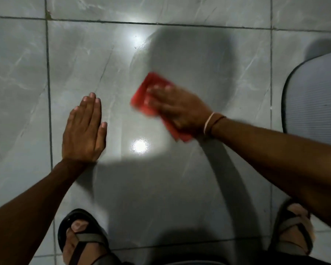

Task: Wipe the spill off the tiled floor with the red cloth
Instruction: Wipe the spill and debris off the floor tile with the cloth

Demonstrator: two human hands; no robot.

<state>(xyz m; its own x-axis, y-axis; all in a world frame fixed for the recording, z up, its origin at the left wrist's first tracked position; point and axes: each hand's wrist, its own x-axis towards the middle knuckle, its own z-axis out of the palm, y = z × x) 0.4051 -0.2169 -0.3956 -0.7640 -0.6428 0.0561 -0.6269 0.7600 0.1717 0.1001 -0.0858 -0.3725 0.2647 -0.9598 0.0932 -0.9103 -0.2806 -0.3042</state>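
Observation:
A folded red cloth (147, 94) lies flat on the grey tiled floor (161, 178), near the middle of a large tile. My right hand (177, 107) presses down on the cloth with straight fingers spread over it; hand and cloth are blurred by motion. A wet smear with small droplets (139, 48) glistens just beyond the cloth, near a bright light reflection. My left hand (85, 129) rests flat on the tile to the left, fingers straight and together, holding nothing.
A grey ribbed mat (313, 96) with a dark rim lies at the right edge. My two sandalled feet stand at the bottom, left foot (80, 238) and right foot (292, 228). Grout lines cross the floor. A second light reflection (139, 146) shines between my hands.

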